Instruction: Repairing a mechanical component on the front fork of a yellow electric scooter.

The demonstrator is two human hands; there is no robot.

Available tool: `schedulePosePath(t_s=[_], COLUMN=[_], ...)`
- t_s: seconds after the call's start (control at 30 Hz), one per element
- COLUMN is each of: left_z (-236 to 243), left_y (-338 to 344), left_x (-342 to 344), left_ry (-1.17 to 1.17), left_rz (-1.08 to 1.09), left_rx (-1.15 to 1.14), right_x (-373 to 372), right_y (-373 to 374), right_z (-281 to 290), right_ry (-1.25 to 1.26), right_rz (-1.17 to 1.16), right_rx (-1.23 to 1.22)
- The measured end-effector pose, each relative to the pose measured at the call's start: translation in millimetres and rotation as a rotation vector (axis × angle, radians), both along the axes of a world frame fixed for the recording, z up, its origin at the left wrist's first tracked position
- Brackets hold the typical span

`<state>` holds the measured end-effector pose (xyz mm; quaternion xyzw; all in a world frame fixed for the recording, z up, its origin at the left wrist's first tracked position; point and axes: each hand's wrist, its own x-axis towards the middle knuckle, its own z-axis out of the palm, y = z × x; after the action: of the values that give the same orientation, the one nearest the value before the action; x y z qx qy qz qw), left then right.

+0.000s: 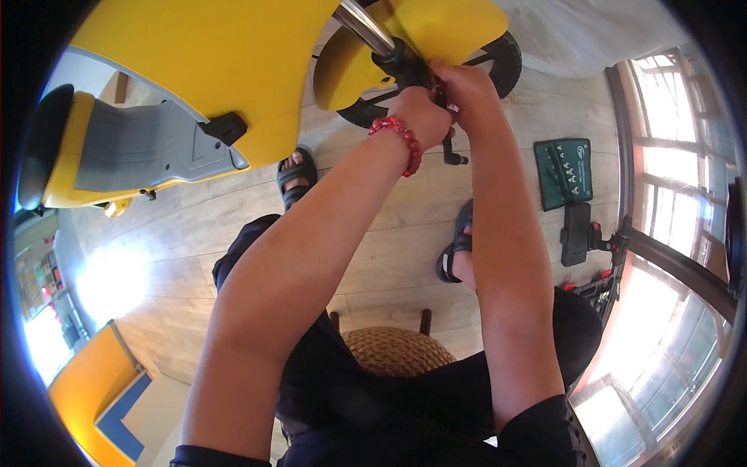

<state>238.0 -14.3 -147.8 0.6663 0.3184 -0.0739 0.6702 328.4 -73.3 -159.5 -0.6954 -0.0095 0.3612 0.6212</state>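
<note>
Both my hands are at the bottom of a scooter's chrome fork leg (367,28), beside the front wheel (507,65) and its yellow fender (342,71). My left hand (422,114), with a red bead bracelet on its wrist, is closed, knuckles toward me, near the fork's black lower end (406,64). My right hand (469,92) is bent closed just to the right of it, fingertips near the same part. Whatever they grip is mostly hidden between them. Below the hands hangs a short black bent piece (452,152); I cannot tell whether it is a tool or part of the scooter.
The scooter's yellow body (210,54) and grey footboard (148,144) fill the upper left. On the wood floor at right lie a green tool pouch (564,175) with wrenches and a black flat object (576,233). A woven stool (397,352) is beneath me; windows (669,187) line the right.
</note>
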Motion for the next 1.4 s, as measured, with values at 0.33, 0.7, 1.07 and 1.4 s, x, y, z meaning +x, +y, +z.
schedulePosePath(t_s=[0.33, 0.7, 1.07, 1.4], left_z=[17, 1, 61, 92], left_y=[-1, -21, -44, -14], left_x=[-3, -12, -64, -117], left_ry=[0.07, 0.003, 0.099, 0.343], left_rz=[0.036, 0.101, -0.79, -0.919], left_rx=[-0.112, -0.311, 0.518, 0.537], right_x=[17, 7, -13, -69], right_y=[8, 9, -106, -172], right_z=[-15, -35, -83, -237], right_ry=[0.219, -0.294, 0.164, -0.447], right_rz=[0.017, -0.023, -0.298, 0.147], right_rx=[-0.058, -0.136, 0.089, -0.745])
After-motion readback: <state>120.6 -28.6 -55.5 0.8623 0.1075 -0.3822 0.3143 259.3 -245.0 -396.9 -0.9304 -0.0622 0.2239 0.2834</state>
